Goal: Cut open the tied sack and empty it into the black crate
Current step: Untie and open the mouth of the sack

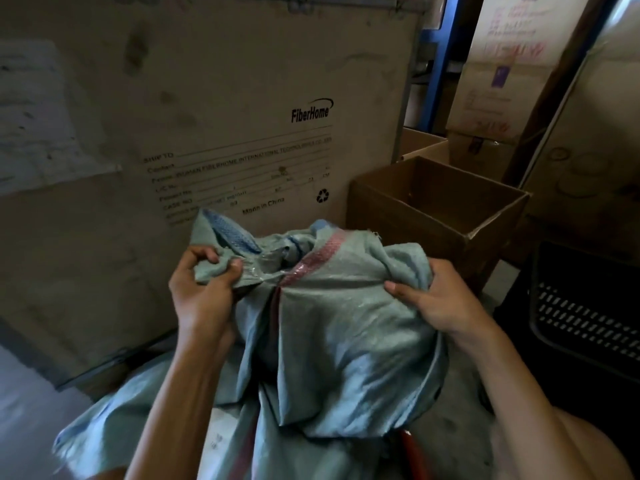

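Note:
A pale blue-green woven sack [332, 327] with a red stripe stands upright in front of me, its bunched neck [277, 258] tied and wrapped in clear tape. My left hand [202, 289] grips a fold of the fabric just left of the neck. On the sack's right shoulder, my right hand [440, 299] clutches the cloth. The black crate [585, 313], with slotted walls, sits low at the right edge, about a hand's width from my right hand. No cutting tool shows in either hand.
A large FiberHome shipping case [214, 126] fills the background close behind the sack. An open brown cardboard box [436, 206] stands between it and the crate. More cartons [495, 81] are stacked at the back right. Something red [412, 452] pokes out beneath the sack.

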`<state>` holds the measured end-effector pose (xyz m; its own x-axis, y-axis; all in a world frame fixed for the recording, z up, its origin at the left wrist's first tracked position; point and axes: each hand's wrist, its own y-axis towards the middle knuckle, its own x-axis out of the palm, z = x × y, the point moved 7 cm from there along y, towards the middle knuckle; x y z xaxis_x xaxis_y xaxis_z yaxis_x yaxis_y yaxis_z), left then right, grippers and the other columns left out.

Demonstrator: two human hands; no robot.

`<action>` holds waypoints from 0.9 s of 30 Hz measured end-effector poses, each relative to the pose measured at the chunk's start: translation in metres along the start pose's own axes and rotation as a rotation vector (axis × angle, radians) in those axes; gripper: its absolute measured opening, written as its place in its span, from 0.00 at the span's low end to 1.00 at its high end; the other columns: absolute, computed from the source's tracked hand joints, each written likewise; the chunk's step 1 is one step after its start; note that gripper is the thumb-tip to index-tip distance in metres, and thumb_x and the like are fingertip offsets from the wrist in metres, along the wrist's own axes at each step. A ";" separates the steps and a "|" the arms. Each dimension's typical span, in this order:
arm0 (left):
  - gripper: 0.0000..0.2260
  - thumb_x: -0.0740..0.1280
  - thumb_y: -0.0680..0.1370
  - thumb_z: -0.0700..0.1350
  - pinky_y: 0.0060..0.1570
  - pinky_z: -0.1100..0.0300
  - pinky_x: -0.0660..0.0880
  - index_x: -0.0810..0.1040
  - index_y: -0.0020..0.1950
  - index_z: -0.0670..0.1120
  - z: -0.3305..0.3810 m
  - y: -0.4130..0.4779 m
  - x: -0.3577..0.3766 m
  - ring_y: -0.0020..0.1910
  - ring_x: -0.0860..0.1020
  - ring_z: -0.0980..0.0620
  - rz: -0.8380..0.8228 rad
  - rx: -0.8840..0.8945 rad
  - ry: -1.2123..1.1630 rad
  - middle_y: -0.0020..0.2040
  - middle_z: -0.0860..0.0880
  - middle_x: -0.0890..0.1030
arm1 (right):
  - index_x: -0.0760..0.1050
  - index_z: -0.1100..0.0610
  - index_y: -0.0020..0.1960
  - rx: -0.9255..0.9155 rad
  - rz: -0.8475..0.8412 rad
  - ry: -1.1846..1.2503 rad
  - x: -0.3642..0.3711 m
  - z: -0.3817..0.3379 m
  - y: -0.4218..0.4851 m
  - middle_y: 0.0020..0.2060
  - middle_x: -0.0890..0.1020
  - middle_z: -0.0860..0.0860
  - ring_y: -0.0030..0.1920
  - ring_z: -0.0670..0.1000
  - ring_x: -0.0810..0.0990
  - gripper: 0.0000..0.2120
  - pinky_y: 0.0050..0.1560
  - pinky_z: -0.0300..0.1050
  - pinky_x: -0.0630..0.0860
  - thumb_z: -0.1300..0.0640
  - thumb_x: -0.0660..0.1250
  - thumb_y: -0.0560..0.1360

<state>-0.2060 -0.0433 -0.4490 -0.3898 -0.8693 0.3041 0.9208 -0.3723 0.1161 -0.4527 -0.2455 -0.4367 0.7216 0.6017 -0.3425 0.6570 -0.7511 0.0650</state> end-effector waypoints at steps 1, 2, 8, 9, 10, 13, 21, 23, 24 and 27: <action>0.20 0.70 0.76 0.28 0.36 0.57 0.78 0.70 0.37 0.52 -0.002 0.003 -0.005 0.42 0.75 0.47 0.026 -0.031 -0.021 0.43 0.42 0.75 | 0.81 0.51 0.57 -0.010 -0.003 -0.038 -0.002 0.001 0.000 0.50 0.87 0.46 0.52 0.44 0.84 0.14 0.61 0.49 0.78 0.56 0.76 0.71; 0.20 0.70 0.75 0.28 0.39 0.54 0.80 0.70 0.37 0.52 -0.004 0.005 -0.007 0.43 0.76 0.46 0.043 -0.055 -0.034 0.43 0.42 0.75 | 0.82 0.51 0.57 -0.020 0.002 -0.071 -0.004 0.003 0.000 0.49 0.87 0.46 0.52 0.44 0.84 0.14 0.60 0.48 0.79 0.56 0.76 0.72; 0.21 0.70 0.75 0.27 0.60 0.31 0.76 0.71 0.34 0.51 -0.020 0.005 -0.009 0.48 0.79 0.45 0.120 -0.157 -0.047 0.45 0.42 0.78 | 0.81 0.53 0.57 -0.049 0.183 -0.228 -0.018 0.010 0.006 0.46 0.83 0.43 0.48 0.42 0.81 0.13 0.47 0.32 0.73 0.56 0.75 0.73; 0.21 0.70 0.74 0.27 0.60 0.31 0.77 0.72 0.35 0.51 -0.022 0.005 -0.009 0.48 0.79 0.45 0.131 -0.176 -0.054 0.45 0.42 0.78 | 0.81 0.54 0.58 -0.057 0.213 -0.258 -0.018 0.010 0.006 0.45 0.82 0.43 0.47 0.42 0.80 0.13 0.45 0.29 0.71 0.57 0.75 0.73; 0.20 0.71 0.74 0.27 0.59 0.31 0.77 0.72 0.35 0.51 -0.023 0.004 -0.010 0.48 0.80 0.45 0.149 -0.185 -0.049 0.46 0.42 0.79 | 0.81 0.55 0.58 -0.060 0.235 -0.281 -0.017 0.011 0.007 0.44 0.81 0.43 0.45 0.42 0.79 0.13 0.43 0.27 0.69 0.58 0.75 0.74; 0.19 0.71 0.74 0.27 0.58 0.34 0.79 0.73 0.37 0.50 -0.028 0.006 -0.019 0.48 0.81 0.44 0.203 -0.218 -0.045 0.48 0.42 0.81 | 0.81 0.57 0.59 -0.018 0.267 -0.303 -0.014 0.016 0.007 0.46 0.83 0.48 0.46 0.46 0.79 0.14 0.42 0.30 0.69 0.59 0.74 0.74; 0.14 0.74 0.76 0.35 0.53 0.37 0.81 0.76 0.45 0.54 -0.022 -0.008 -0.002 0.48 0.81 0.43 -0.006 -0.125 0.031 0.55 0.37 0.82 | 0.63 0.58 0.73 0.293 0.391 -0.650 -0.034 0.032 -0.004 0.69 0.70 0.60 0.71 0.64 0.66 0.41 0.69 0.62 0.61 0.44 0.76 0.69; 0.13 0.73 0.77 0.36 0.42 0.45 0.85 0.75 0.51 0.53 -0.015 -0.020 0.015 0.46 0.82 0.44 -0.149 -0.120 0.000 0.58 0.35 0.80 | 0.60 0.61 0.74 0.185 0.588 -0.754 -0.043 0.008 -0.017 0.71 0.66 0.62 0.71 0.64 0.63 0.47 0.69 0.63 0.59 0.39 0.75 0.65; 0.13 0.73 0.77 0.36 0.37 0.50 0.85 0.75 0.54 0.52 -0.010 -0.025 0.025 0.44 0.83 0.44 -0.216 -0.111 -0.006 0.57 0.35 0.79 | 0.62 0.62 0.73 0.088 0.704 -0.728 -0.045 -0.008 -0.024 0.71 0.66 0.61 0.71 0.63 0.64 0.46 0.68 0.62 0.60 0.38 0.73 0.65; 0.17 0.70 0.78 0.33 0.38 0.54 0.84 0.72 0.62 0.49 0.003 -0.037 0.049 0.41 0.84 0.46 -0.352 -0.088 -0.013 0.56 0.34 0.79 | 0.69 0.59 0.69 -0.125 0.909 -0.653 -0.046 -0.037 -0.038 0.70 0.69 0.56 0.70 0.58 0.66 0.37 0.67 0.57 0.60 0.37 0.66 0.68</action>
<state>-0.2587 -0.0713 -0.4357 -0.6818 -0.6793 0.2717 0.7257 -0.6749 0.1337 -0.5026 -0.2347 -0.3888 0.7153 -0.4400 -0.5430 -0.0106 -0.7837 0.6211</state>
